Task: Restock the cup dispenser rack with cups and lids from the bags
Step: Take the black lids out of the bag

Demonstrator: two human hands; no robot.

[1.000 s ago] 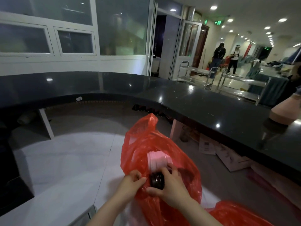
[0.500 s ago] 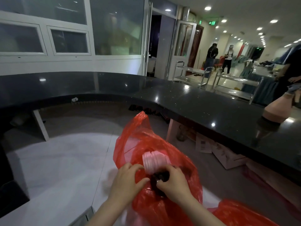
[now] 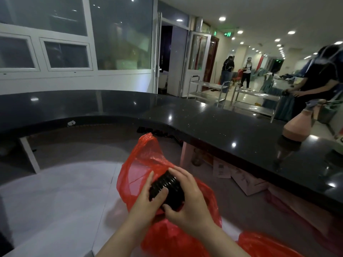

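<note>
While both hands, left hand [image 3: 143, 204] and right hand [image 3: 187, 203], curl fingers around the ribbed stack of black plastic lids [image 3: 165, 188] over the crinkled red plastic bag [image 3: 148, 160], loose lids may slide apart and spill if squeeze slackens.

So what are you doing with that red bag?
A person is holding a stack of black lids with both hands, just above an open red bag. The left hand grips the stack from one side and the right hand wraps round it from the other. A long black counter curves behind. No cup rack shows in this picture.
</note>
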